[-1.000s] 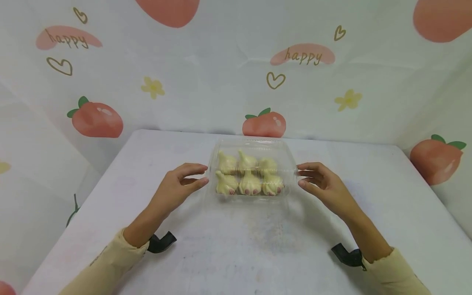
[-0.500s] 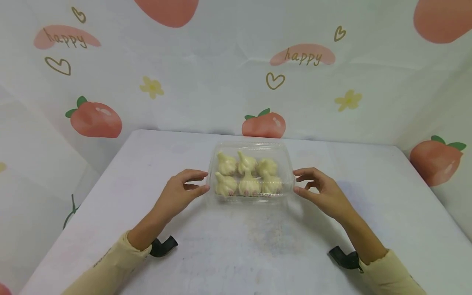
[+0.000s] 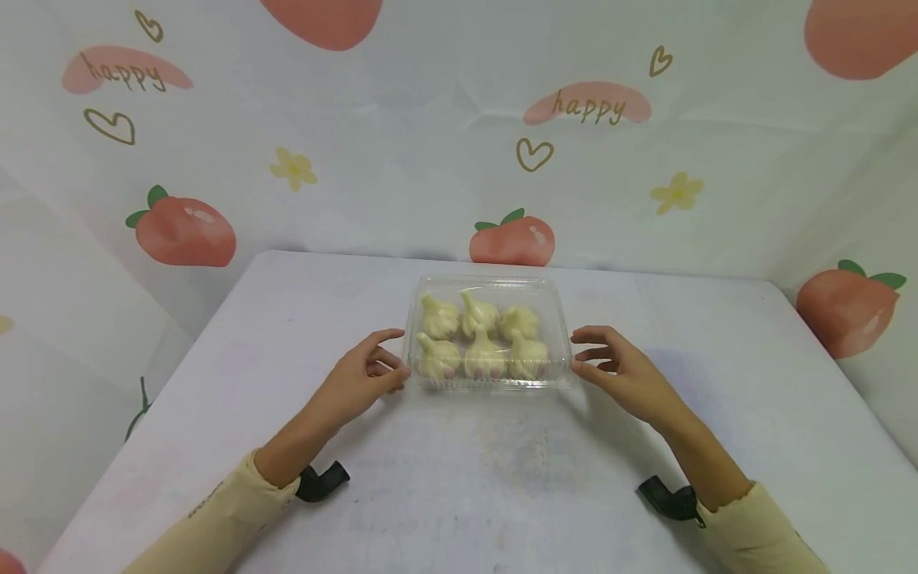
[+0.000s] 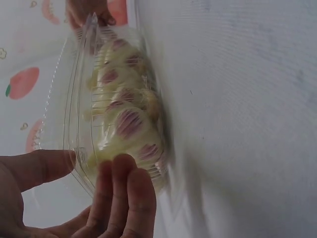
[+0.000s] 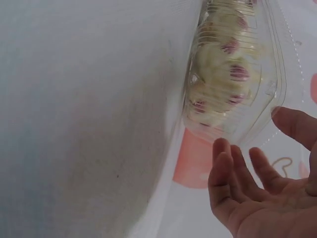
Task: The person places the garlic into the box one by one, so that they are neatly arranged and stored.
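A clear plastic clamshell box (image 3: 495, 383) lies on the table with its lid down. Inside are several pale garlic bulbs (image 3: 485, 356) in two rows, their purple-streaked bases showing through the wall. My left hand (image 3: 362, 375) is at the left end; in the left wrist view its thumb reaches the rim while the curled fingers (image 4: 141, 191) overlap the side wall below, so the rim sits between them. At the opposite end, my right hand (image 3: 631, 379) has its thumb (image 5: 292, 121) at the rim's corner, with the other fingers loosely bent just off the wall.
The white-covered table (image 3: 459, 494) runs back to a printed cloth backdrop (image 3: 402, 119) with peaches, hearts and flowers. Black curved pieces stick out at the cuffs, one by the left sleeve (image 3: 215, 510) and one by the right sleeve (image 3: 760, 530).
The box's lid has come down from a raised tilt to lying flat over the garlic. My right hand has moved slightly inward; the left hand's fingers have curled more and shifted at the edge.
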Tool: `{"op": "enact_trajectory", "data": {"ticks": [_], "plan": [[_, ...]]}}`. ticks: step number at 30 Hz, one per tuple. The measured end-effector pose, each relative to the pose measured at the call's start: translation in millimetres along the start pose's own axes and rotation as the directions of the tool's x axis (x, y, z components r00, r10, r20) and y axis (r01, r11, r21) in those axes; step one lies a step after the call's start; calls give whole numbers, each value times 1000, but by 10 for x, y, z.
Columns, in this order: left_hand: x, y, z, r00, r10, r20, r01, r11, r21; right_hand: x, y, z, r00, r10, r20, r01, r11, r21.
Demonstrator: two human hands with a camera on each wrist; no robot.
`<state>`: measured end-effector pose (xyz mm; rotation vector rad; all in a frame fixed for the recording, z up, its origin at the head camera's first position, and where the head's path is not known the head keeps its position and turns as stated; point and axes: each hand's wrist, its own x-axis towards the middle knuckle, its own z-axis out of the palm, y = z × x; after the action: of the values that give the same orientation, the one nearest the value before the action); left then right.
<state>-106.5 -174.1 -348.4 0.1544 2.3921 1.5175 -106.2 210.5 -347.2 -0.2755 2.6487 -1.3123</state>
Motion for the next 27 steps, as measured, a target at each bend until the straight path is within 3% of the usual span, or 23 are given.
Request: {"op": "enact_trajectory", "data": {"ticks": [8,27], "plan": [[20,-35,3,995,7,98,5,993,-122,6,11,9,997,-9,82,6,999,35],[10,-41,44,997,-8,82,26,977,-213,0,-7,11,996,-13,93,10,999,31]]}}
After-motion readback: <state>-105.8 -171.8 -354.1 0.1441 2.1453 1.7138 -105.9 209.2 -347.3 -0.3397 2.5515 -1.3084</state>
